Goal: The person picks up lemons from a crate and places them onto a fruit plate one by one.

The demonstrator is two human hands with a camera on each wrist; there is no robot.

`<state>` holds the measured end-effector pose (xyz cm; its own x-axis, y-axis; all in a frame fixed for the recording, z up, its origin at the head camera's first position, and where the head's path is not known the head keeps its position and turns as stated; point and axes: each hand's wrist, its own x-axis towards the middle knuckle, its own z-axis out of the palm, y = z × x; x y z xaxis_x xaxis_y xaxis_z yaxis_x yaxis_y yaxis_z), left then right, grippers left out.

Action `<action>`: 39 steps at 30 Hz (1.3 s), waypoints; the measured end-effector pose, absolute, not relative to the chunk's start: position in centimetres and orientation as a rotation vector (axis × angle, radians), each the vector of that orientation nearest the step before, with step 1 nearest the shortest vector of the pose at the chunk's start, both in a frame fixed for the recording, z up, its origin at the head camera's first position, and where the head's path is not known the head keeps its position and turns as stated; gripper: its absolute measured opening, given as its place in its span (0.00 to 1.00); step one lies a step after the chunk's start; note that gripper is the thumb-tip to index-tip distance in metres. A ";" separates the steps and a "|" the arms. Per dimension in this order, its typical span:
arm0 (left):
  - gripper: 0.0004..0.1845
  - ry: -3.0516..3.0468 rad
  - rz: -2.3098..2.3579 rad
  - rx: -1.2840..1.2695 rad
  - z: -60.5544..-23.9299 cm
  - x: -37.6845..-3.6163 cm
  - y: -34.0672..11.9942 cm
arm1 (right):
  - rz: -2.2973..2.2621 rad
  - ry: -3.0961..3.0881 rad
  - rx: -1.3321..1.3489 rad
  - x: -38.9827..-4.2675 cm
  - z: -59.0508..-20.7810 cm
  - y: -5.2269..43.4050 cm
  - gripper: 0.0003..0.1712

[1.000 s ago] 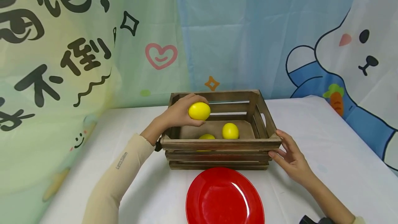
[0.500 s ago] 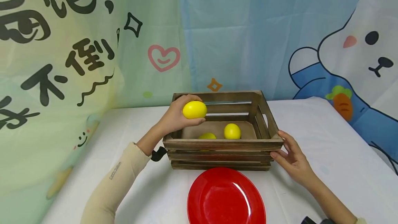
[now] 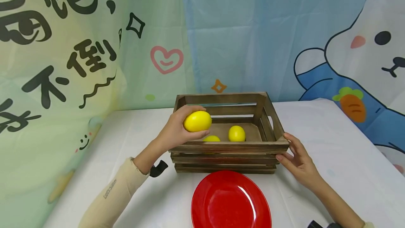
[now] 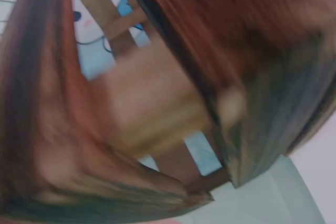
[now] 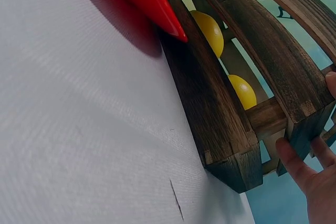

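Observation:
My left hand (image 3: 176,128) holds a yellow lemon (image 3: 197,121) between thumb and fingers, over the front left of the slatted wooden crate (image 3: 226,147). Inside the crate sit a second lemon (image 3: 236,133) and a third (image 3: 211,138), the latter partly hidden by the front rail. With thumb in front and fingers at the side, my right hand (image 3: 297,161) grips the crate's front right corner. The right wrist view shows those fingers on the crate's end (image 5: 294,145) and two lemons behind its slats. Blurred crate wood (image 4: 152,93) fills most of the left wrist view.
A red plate (image 3: 231,200) lies on the white tablecloth (image 3: 158,200) just in front of the crate. Behind the table hangs a printed cloth backdrop (image 3: 227,45) with cartoon figures.
My left hand, with the lemon, has shifted left and lowered slightly toward me, off the crate's middle. My right hand stays at the crate's corner; the other lemons have not moved.

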<state>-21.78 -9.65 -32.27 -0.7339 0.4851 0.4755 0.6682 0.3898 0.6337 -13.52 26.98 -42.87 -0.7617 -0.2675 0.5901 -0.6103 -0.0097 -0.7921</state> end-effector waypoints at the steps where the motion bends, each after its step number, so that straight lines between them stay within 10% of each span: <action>1: 0.30 -2.429 -1.268 -1.019 -32.2 -21.4 -9.6 | 1.838 -2.012 0.910 -13.5 -42.9 27.0 0.43; 39: 0.32 -2.360 -1.468 -1.308 -34.7 -13.6 -8.0 | 1.850 -1.911 1.007 -13.9 -42.8 26.9 0.41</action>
<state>-13.58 -7.97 -34.66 -0.6352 0.6201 0.4604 0.6870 0.1813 0.7037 -13.88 26.94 -42.82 -0.7109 -0.2744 0.6475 -0.6561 -0.0727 -0.7511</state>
